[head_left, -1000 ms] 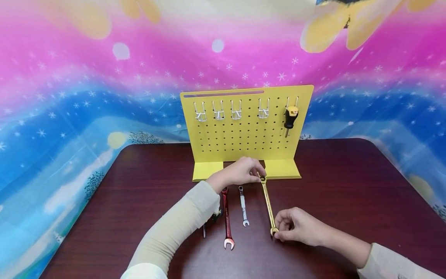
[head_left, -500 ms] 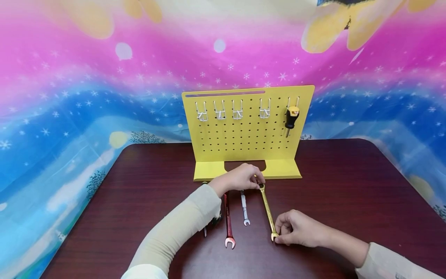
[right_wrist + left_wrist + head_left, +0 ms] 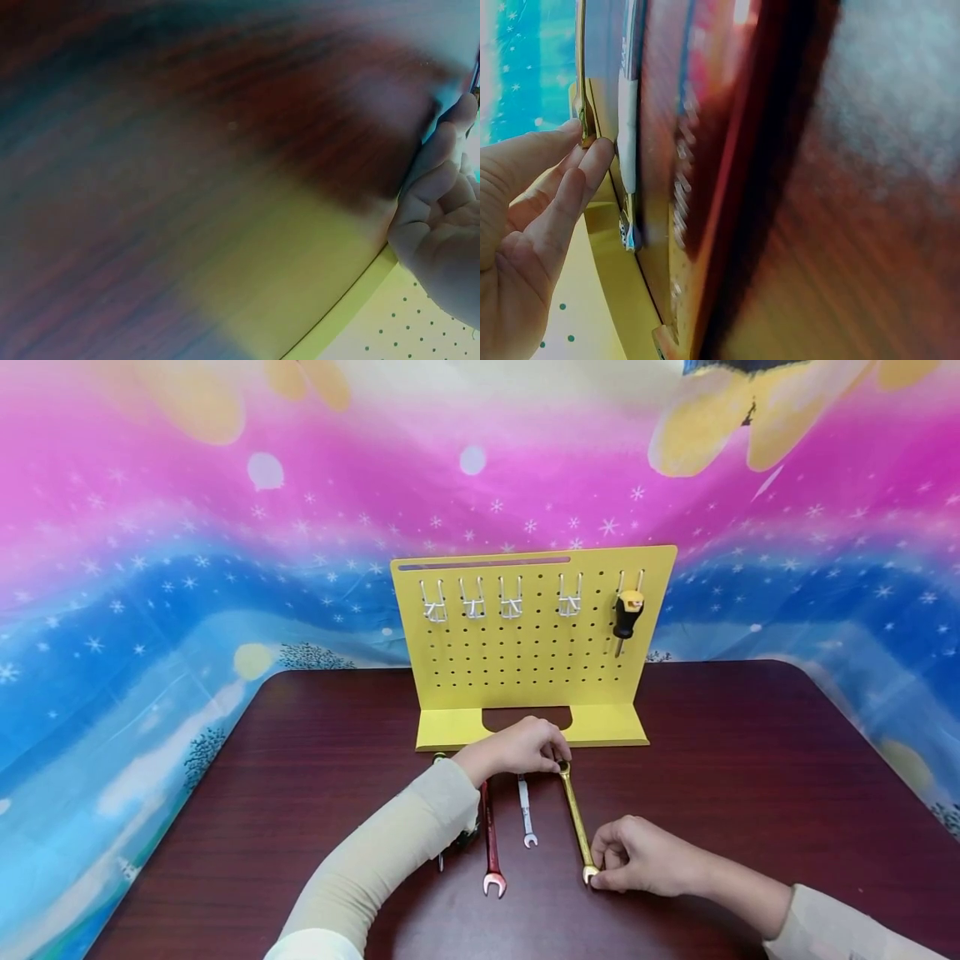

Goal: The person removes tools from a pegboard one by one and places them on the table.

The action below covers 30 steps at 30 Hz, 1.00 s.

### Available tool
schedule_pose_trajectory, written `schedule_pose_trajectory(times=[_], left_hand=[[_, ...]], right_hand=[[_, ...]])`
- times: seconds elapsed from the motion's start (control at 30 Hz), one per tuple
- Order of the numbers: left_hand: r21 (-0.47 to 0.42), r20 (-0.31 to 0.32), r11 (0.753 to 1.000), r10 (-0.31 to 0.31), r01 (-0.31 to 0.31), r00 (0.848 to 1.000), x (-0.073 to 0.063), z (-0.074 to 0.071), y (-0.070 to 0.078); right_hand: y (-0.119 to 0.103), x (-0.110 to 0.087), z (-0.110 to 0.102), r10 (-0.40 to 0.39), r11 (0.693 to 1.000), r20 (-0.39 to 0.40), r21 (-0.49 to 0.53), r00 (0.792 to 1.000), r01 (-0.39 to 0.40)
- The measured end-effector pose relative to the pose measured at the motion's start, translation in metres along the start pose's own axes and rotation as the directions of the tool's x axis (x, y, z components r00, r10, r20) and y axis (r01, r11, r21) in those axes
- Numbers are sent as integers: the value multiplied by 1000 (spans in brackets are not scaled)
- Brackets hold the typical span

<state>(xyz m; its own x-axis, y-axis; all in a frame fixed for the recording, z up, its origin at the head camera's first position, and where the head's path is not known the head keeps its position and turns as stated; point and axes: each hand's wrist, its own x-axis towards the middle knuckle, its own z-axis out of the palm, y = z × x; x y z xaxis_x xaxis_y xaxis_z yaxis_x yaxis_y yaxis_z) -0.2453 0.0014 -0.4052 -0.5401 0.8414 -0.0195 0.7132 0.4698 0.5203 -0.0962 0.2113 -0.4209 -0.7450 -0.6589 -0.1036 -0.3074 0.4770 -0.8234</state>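
In the head view, a gold combination wrench [image 3: 575, 818] lies lengthwise between both hands. My left hand [image 3: 525, 746] pinches its far ring end; in the left wrist view, the left thumb and a finger meet at the tip of the gold wrench [image 3: 584, 124]. At the near, open-jawed end, my right hand [image 3: 643, 858] pinches with thumb and fingertips. The right wrist view catches the right hand [image 3: 439, 202] only at its edge. A small silver wrench [image 3: 527, 818] and a red wrench [image 3: 491, 847] lie to the left, their far ends hidden by the left hand and arm.
A yellow pegboard [image 3: 532, 652] stands behind, bearing several white hooks [image 3: 512, 602]. A black and yellow screwdriver [image 3: 627, 614] hangs at its right. Another tool, mostly covered by the left sleeve [image 3: 397, 835], shows a thin metal tip [image 3: 441, 863]. The dark table [image 3: 735, 760] carries everything.
Both hands and the gold wrench have shifted slightly toward the near side, the ring end more than the other. Its grip at both ends looks the same. The other tools stay put.
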Motion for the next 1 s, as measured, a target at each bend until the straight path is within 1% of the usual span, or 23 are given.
schedule_pose_trajectory(times=[0.13, 0.33, 0.73, 0.9, 1.0], left_hand=[[2, 5, 1000, 5, -5, 1000, 1, 2, 0], [35, 18, 999, 1, -2, 1000, 2, 4, 0], [38, 21, 999, -2, 2, 1000, 4, 4, 1], [49, 22, 999, 3, -4, 1000, 4, 3, 3], [64, 24, 998, 5, -6, 1000, 4, 2, 4]], right_hand=[[-1, 1, 1, 3, 1000, -7, -27, 1000, -4], [-4, 2, 2, 11, 998, -14, -65, 1000, -12], [-7, 2, 1, 51, 995, -31, -81, 998, -54], [-5, 0, -2, 33, 997, -20, -70, 999, -34], [-4, 0, -7, 20, 996, -26, -83, 999, -22]])
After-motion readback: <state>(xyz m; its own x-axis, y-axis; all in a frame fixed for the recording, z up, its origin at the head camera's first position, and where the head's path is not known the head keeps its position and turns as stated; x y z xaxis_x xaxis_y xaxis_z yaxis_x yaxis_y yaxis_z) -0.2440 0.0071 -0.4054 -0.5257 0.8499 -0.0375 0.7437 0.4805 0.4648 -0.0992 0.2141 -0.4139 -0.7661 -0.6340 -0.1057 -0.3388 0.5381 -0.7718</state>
